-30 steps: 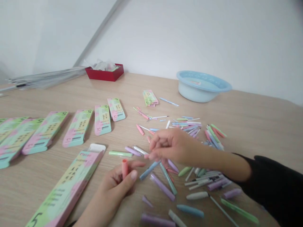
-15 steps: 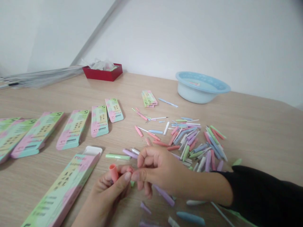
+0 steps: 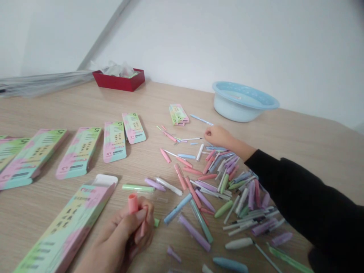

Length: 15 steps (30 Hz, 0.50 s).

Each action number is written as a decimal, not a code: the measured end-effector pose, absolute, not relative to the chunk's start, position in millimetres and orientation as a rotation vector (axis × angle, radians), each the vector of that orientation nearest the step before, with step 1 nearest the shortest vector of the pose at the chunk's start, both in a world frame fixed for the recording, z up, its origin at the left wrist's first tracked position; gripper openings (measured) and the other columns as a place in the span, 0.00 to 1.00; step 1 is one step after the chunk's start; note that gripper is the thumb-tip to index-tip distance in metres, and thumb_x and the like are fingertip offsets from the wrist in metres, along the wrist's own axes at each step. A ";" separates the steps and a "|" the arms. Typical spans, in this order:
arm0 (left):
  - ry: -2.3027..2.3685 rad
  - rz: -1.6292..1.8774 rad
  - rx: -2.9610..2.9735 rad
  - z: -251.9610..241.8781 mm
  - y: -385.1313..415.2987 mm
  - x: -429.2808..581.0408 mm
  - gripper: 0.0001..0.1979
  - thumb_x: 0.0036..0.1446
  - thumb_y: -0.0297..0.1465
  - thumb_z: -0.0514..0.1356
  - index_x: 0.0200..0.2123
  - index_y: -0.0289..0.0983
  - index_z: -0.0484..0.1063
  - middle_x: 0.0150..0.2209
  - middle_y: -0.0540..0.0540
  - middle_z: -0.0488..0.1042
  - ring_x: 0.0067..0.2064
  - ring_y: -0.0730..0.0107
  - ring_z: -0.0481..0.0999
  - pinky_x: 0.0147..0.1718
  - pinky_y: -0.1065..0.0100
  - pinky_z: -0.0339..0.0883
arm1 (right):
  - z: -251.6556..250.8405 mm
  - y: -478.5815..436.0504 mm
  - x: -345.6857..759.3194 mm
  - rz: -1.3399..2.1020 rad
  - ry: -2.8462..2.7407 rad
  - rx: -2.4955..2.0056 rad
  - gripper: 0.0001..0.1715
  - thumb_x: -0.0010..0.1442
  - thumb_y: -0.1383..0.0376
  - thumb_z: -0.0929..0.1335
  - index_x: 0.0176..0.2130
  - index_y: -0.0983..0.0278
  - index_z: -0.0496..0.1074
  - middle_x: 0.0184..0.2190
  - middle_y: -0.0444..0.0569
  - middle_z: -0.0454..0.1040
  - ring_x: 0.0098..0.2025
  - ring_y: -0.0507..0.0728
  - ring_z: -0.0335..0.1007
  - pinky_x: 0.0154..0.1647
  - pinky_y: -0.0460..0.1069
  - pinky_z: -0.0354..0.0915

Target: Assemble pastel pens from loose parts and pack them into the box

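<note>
My left hand (image 3: 125, 231) is closed around pink pen parts at the lower middle. An open-ended pink tube (image 3: 132, 203) stands up from the fist, and a slimmer pink piece (image 3: 143, 223) shows between the fingers. Farther back, my right hand (image 3: 217, 136) is curled with its fingertips low over the table, by the dark tip of a thin white pen refill (image 3: 191, 139). Whatever may be between those fingers is hidden. Below the right forearm spreads a heap of pen barrels, caps and refills (image 3: 224, 170) in pink, purple, blue, green and white.
Several pastel cartons (image 3: 79, 151) lie in a row at left, with a larger one (image 3: 65, 227), flap open, in front. Small stacked cartons (image 3: 178, 115) and a blue pen (image 3: 201, 120) lie behind. A red box (image 3: 119, 81) and blue basin (image 3: 241, 108) stand at the back.
My right hand has left my left hand and moved away, back and to the right, over the loose pen parts. My left hand keeps the pink parts, and the view has shifted slightly.
</note>
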<state>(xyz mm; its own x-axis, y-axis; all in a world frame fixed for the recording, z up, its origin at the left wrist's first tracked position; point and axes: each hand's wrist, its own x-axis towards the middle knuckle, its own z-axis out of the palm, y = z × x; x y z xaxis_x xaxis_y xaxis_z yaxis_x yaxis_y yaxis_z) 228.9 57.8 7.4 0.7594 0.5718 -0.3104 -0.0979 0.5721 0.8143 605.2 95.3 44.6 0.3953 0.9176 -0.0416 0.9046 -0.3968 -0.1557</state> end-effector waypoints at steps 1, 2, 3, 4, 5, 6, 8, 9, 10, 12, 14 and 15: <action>0.607 0.428 0.900 5.1 58.5 227.9 0.28 0.57 0.51 0.67 0.19 0.37 0.65 0.17 0.56 0.58 0.18 0.80 0.48 0.19 0.73 0.51 | 40.2 97.6 607.4 0.222 -1.674 -2.557 0.15 0.69 0.58 0.69 0.47 0.67 0.77 0.47 0.54 0.79 0.48 0.60 0.77 0.50 0.56 0.72; 0.627 0.438 0.914 3.3 58.8 226.9 0.29 0.57 0.52 0.67 0.19 0.37 0.64 0.17 0.56 0.58 0.19 0.79 0.49 0.20 0.73 0.53 | 36.5 99.4 608.6 0.259 -1.687 -2.576 0.17 0.69 0.57 0.69 0.50 0.66 0.75 0.50 0.53 0.77 0.48 0.60 0.76 0.49 0.57 0.74; 0.658 0.445 0.918 2.1 58.7 226.1 0.29 0.57 0.53 0.67 0.19 0.37 0.64 0.17 0.55 0.58 0.19 0.79 0.50 0.21 0.72 0.54 | 33.4 101.0 609.4 0.290 -1.701 -2.590 0.18 0.69 0.56 0.70 0.52 0.65 0.74 0.51 0.52 0.76 0.48 0.59 0.76 0.49 0.57 0.74; 0.691 0.443 0.915 1.9 57.9 225.6 0.29 0.56 0.53 0.67 0.19 0.37 0.64 0.17 0.55 0.59 0.20 0.78 0.51 0.21 0.72 0.55 | 30.8 102.5 610.0 0.314 -1.713 -2.603 0.19 0.69 0.57 0.70 0.54 0.65 0.74 0.53 0.52 0.75 0.49 0.60 0.76 0.49 0.58 0.75; 0.725 0.443 0.901 2.8 56.7 225.6 0.29 0.55 0.53 0.68 0.19 0.37 0.65 0.18 0.55 0.59 0.20 0.78 0.52 0.21 0.73 0.55 | 28.5 104.0 610.6 0.331 -1.721 -2.616 0.19 0.69 0.57 0.69 0.54 0.65 0.73 0.53 0.53 0.75 0.50 0.60 0.76 0.50 0.58 0.75; 0.757 0.443 0.878 4.8 55.1 226.1 0.28 0.54 0.53 0.68 0.19 0.37 0.65 0.18 0.55 0.59 0.21 0.77 0.53 0.21 0.73 0.55 | 26.5 105.5 611.1 0.342 -1.726 -2.629 0.19 0.69 0.57 0.69 0.54 0.65 0.73 0.53 0.53 0.75 0.50 0.60 0.76 0.50 0.58 0.74; 0.813 0.455 0.814 11.4 51.7 228.6 0.26 0.52 0.51 0.70 0.21 0.37 0.65 0.17 0.56 0.57 0.20 0.78 0.51 0.20 0.74 0.53 | 22.8 108.6 612.0 0.349 -1.735 -2.639 0.19 0.69 0.58 0.69 0.55 0.64 0.73 0.54 0.54 0.75 0.50 0.60 0.75 0.50 0.58 0.74; 0.835 0.465 0.785 15.5 50.4 230.2 0.25 0.52 0.49 0.70 0.22 0.37 0.66 0.17 0.57 0.56 0.20 0.78 0.50 0.19 0.74 0.52 | 21.4 110.1 612.1 0.347 -1.742 -2.633 0.19 0.69 0.58 0.69 0.55 0.64 0.73 0.54 0.54 0.75 0.50 0.60 0.75 0.51 0.58 0.74; 0.851 0.472 0.766 19.5 49.7 231.8 0.24 0.52 0.48 0.70 0.22 0.37 0.66 0.16 0.58 0.54 0.19 0.79 0.48 0.19 0.74 0.50 | 20.7 111.5 611.9 0.344 -1.751 -2.618 0.19 0.69 0.58 0.69 0.55 0.64 0.73 0.54 0.54 0.75 0.50 0.60 0.75 0.50 0.59 0.74; 0.896 0.495 0.751 26.6 49.7 234.1 0.22 0.49 0.46 0.71 0.23 0.37 0.67 0.16 0.59 0.53 0.19 0.81 0.46 0.18 0.75 0.47 | 22.6 113.6 610.3 0.329 -1.775 -2.567 0.20 0.69 0.57 0.70 0.55 0.65 0.72 0.54 0.54 0.75 0.50 0.60 0.76 0.50 0.59 0.74; 0.956 0.547 0.759 31.8 50.9 234.7 0.20 0.48 0.43 0.72 0.25 0.37 0.68 0.17 0.58 0.57 0.19 0.82 0.49 0.18 0.76 0.45 | 31.0 113.1 606.2 0.285 -1.790 -2.494 0.16 0.69 0.59 0.69 0.52 0.66 0.74 0.52 0.54 0.76 0.50 0.59 0.75 0.51 0.58 0.73; 0.978 0.577 0.768 33.9 51.5 234.6 0.19 0.48 0.41 0.72 0.26 0.36 0.69 0.18 0.57 0.59 0.19 0.82 0.50 0.19 0.77 0.45 | 37.9 110.8 602.8 0.250 -1.790 -2.449 0.13 0.70 0.61 0.68 0.50 0.67 0.75 0.51 0.55 0.77 0.50 0.60 0.75 0.53 0.57 0.72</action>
